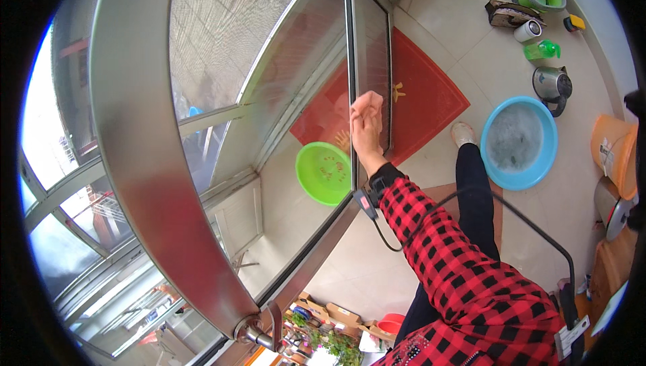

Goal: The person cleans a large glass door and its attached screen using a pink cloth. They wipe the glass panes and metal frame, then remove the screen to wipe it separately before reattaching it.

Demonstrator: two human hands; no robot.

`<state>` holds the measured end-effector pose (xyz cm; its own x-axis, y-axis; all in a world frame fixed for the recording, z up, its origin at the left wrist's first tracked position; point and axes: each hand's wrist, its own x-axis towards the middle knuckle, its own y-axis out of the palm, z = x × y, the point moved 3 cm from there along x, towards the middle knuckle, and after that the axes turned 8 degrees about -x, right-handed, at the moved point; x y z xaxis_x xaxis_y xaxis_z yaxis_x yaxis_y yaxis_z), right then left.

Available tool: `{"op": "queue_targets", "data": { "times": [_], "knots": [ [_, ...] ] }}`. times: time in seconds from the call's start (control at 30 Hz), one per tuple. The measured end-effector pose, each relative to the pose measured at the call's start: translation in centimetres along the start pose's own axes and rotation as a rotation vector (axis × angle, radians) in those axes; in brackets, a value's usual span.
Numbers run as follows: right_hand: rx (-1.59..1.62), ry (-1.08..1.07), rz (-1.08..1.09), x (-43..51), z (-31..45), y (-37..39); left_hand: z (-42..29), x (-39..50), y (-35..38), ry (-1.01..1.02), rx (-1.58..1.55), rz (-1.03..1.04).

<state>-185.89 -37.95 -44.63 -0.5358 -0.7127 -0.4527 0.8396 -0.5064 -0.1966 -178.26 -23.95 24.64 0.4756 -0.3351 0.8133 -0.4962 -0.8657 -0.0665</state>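
My right hand (pixel 366 136) holds a folded pink cloth (pixel 371 106) flat against a narrow glass panel beside the dark upright edge of a metal-framed door (pixel 353 37). The fingers point up over the cloth, and a black band with a small cabled device is at the wrist. A long metal door handle (pixel 136 138) curves down the left side. Behind the glass, a green plastic basin (pixel 323 173) stands on the floor beside a red mat (pixel 429 98). My left hand is out of view.
At right, a light blue basin (pixel 520 143) holds sudsy water, near an electric kettle (pixel 552 85), a green spray bottle (pixel 541 50) and an orange bucket (pixel 613 154). A black cable (pixel 530 219) loops past my arm. Potted plants (pixel 333 346) stand below.
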Motion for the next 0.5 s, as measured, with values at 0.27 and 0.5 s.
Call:
{"op": "queue_targets", "data": {
  "times": [0.27,0.5],
  "knots": [
    [-0.240,-0.252,0.130,-11.9,-10.2,2.3,0.3,-1.3,1.6,-0.016,-0.002,-0.024],
    [0.721,0.206,0.705,-18.3,-6.4,-5.4,-1.2,-0.2,-2.5,-0.031,-0.104,-0.072]
  ]
}}
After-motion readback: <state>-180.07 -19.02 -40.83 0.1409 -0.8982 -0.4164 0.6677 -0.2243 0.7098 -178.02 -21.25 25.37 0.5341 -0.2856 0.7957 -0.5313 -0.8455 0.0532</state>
